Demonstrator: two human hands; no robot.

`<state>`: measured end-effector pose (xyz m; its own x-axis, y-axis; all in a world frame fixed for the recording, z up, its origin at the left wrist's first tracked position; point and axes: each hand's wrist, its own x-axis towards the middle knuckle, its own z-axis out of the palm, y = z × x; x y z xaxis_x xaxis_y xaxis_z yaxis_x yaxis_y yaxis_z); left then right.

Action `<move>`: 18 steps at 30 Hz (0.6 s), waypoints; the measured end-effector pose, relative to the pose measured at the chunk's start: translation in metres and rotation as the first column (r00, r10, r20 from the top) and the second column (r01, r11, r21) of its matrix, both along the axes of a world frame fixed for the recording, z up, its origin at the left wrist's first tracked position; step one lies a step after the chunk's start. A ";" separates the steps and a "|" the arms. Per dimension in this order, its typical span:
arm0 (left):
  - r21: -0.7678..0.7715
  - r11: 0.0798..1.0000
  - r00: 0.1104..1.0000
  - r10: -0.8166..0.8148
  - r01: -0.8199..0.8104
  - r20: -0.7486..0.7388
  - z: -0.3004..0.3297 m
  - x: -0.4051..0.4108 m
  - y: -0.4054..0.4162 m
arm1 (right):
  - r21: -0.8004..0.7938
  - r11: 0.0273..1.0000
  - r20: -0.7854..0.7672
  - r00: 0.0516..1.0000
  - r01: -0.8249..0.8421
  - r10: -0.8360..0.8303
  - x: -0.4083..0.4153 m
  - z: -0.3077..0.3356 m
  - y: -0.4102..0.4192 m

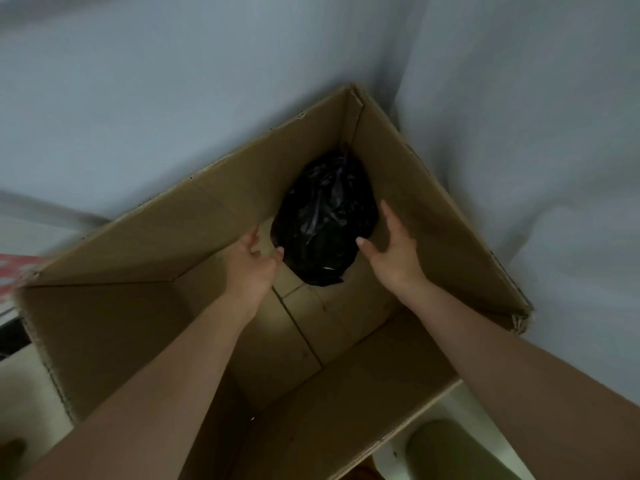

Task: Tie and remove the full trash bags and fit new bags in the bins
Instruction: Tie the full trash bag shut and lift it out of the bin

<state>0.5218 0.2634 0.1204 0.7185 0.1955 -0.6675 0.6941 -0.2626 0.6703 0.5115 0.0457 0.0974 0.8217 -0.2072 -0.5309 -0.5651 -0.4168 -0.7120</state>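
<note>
A full black trash bag (325, 220) lies at the bottom of a large open cardboard box (194, 223), in its far corner. Both my arms reach down into the box. My left hand (252, 261) is just left of the bag, fingers loosely spread, thumb tip at the bag's edge. My right hand (394, 244) is just right of the bag, fingers straight, thumb pointing toward it. Neither hand grips the bag.
The box stands in a corner between pale blue-grey walls (173, 81). A light floor shows at the lower left. An olive-green rounded object (450, 452) sits at the lower right, outside the box. Something red and white (14, 271) lies at the left edge.
</note>
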 end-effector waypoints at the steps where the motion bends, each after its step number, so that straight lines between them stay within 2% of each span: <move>1: 0.041 0.994 0.995 -0.099 0.099 0.011 0.000 -0.005 0.001 | -0.053 0.996 0.013 0.997 -0.069 0.070 -0.007 0.002 0.000; 3: 0.161 0.939 0.952 -0.304 0.305 -0.033 0.002 -0.015 0.002 | -0.177 0.966 0.017 0.981 -0.189 0.195 -0.020 0.009 0.001; 5: 0.312 0.816 0.873 -0.471 0.486 -0.127 0.006 -0.025 0.002 | -0.325 0.899 -0.021 0.953 -0.293 0.303 -0.031 0.017 0.002; 7: 0.435 0.688 0.803 -0.571 0.581 -0.169 0.011 -0.037 -0.001 | -0.437 0.822 -0.056 0.923 -0.365 0.380 -0.041 0.024 0.004; 9: 0.518 0.601 0.764 -0.620 0.608 -0.178 0.017 -0.047 -0.003 | -0.485 0.781 -0.060 0.906 -0.393 0.419 -0.050 0.031 0.006; 12: 0.553 0.560 0.745 -0.641 0.618 -0.183 0.030 -0.062 -0.008 | -0.486 0.787 -0.054 0.912 -0.381 0.407 -0.063 0.044 0.006; 15: 0.559 0.567 0.754 -0.634 0.605 -0.174 0.046 -0.085 -0.015 | -0.457 0.826 -0.040 0.935 -0.330 0.351 -0.083 0.059 0.005; 18: 0.575 0.555 0.746 -0.647 0.601 -0.155 0.057 -0.110 -0.019 | -0.494 0.814 0.000 0.936 -0.306 0.352 -0.108 0.073 0.001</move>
<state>0.4118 0.2439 0.1775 0.8447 -0.0077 -0.5352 0.1686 -0.9452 0.2796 0.4031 0.0464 0.1704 0.9249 -0.1250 -0.3591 -0.2777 -0.8672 -0.4134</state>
